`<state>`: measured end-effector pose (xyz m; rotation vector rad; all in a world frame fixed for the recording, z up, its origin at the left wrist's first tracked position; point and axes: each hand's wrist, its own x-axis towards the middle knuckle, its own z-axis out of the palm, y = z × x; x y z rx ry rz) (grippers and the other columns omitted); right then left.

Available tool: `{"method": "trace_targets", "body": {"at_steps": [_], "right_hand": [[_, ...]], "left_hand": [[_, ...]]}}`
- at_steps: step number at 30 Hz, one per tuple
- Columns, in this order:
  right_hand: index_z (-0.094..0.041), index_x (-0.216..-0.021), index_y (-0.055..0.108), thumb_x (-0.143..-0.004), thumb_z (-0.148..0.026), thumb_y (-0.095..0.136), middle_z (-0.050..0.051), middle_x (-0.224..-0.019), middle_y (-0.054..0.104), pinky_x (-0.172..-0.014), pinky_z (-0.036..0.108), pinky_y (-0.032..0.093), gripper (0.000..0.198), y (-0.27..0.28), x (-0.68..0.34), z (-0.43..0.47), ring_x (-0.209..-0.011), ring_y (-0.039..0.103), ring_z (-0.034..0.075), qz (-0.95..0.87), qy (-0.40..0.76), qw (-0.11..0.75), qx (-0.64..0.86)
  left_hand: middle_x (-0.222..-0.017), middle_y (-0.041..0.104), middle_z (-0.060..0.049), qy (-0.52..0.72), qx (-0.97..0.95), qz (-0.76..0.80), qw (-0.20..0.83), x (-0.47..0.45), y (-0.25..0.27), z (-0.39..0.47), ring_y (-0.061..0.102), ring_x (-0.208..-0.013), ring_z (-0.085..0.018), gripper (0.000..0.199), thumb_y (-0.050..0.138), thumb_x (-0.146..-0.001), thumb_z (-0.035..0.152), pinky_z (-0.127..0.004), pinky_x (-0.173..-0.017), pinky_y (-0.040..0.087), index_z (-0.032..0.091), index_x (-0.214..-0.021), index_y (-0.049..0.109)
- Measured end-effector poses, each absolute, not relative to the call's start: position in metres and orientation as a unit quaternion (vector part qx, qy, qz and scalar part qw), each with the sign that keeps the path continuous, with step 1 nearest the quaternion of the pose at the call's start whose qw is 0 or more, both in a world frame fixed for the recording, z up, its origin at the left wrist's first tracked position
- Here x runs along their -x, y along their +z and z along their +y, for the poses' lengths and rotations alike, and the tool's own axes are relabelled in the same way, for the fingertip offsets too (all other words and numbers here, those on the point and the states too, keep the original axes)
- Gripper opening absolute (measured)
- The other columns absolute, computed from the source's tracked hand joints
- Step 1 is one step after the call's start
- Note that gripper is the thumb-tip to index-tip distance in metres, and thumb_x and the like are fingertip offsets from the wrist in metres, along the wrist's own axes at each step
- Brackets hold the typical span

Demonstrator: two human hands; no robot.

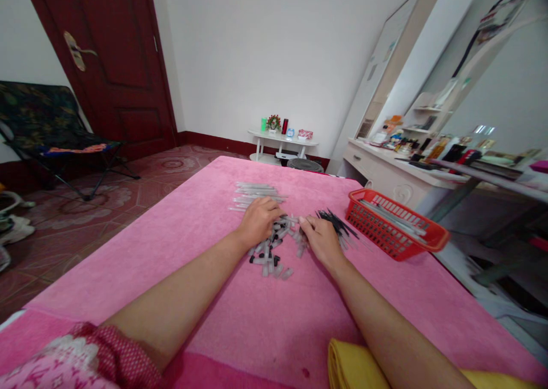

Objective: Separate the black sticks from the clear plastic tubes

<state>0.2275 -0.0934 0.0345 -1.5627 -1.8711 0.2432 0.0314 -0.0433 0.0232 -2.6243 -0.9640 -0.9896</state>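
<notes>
A loose heap of frosted, clear pen caps [266, 266] and small black plugs [276, 260] lies on the pink cloth. My left hand [259, 222] reaches over the heap's far left side, its fingers bent down together; what they hold, if anything, is hidden. On the right, my right hand [324, 239] has thumb and index pinched at a small translucent piece that looks like a pen cap [293, 220]. Beyond my left hand, clear pen barrels [252, 190] lie side by side. Thin black pen parts [340, 223] fan out just past my right hand.
A red plastic basket [396, 249] with long grey-clear rods [394, 217] stands at the table's right. Folded yellow cloth [355, 366] lies at the near edge. A dresser [385, 166] with bottles is to the right, a folding chair [47, 115] to the left.
</notes>
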Motion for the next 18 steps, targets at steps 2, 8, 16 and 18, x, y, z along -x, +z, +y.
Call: {"method": "trace_targets", "body": {"at_steps": [2, 8, 16, 18], "right_hand": [[-0.018, -0.059, 0.057, -0.089, -0.046, 0.040, 0.001, -0.054, 0.056, -0.052, 0.023, 0.029, 0.045, 0.040, -0.231, -0.093, -0.054, 0.049, 0.013, -0.724, 0.095, 0.321, 0.603], [-0.020, -0.080, 0.072, -0.065, -0.016, 0.068, -0.001, -0.075, 0.066, -0.059, 0.021, 0.036, 0.016, 0.059, -0.245, -0.096, -0.065, 0.057, 0.013, -0.844, 0.177, 0.150, 0.484], [-0.017, -0.074, 0.070, -0.064, -0.013, 0.065, 0.002, -0.076, 0.066, -0.062, 0.024, 0.038, 0.012, 0.052, -0.241, -0.096, -0.069, 0.057, 0.015, -0.853, 0.132, 0.147, 0.484], [-0.016, -0.075, 0.069, -0.068, -0.016, 0.061, 0.002, -0.071, 0.065, -0.061, 0.024, 0.039, 0.011, 0.053, -0.243, -0.092, -0.066, 0.056, 0.014, -0.822, 0.173, 0.232, 0.490]], "left_hand": [[-0.093, 0.065, -0.007, -0.335, 0.878, -0.332, 0.089, -0.030, 0.023, -0.043, 0.052, -0.093, -0.023, 0.030, 0.051, -0.079, 0.009, -0.036, -0.079, 0.039, 0.022, -0.100, 0.068], [-0.093, 0.066, -0.008, -0.339, 0.867, -0.353, 0.089, -0.027, 0.022, -0.038, 0.053, -0.090, -0.024, 0.027, 0.051, -0.080, 0.010, -0.037, -0.078, 0.040, 0.020, -0.098, 0.068], [-0.093, 0.065, -0.008, -0.337, 0.868, -0.353, 0.088, -0.026, 0.021, -0.038, 0.053, -0.091, -0.023, 0.027, 0.050, -0.081, 0.011, -0.036, -0.079, 0.040, 0.019, -0.100, 0.068], [-0.094, 0.065, -0.008, -0.340, 0.867, -0.354, 0.088, -0.026, 0.021, -0.038, 0.053, -0.091, -0.023, 0.027, 0.050, -0.081, 0.011, -0.036, -0.078, 0.040, 0.019, -0.100, 0.067]]}}
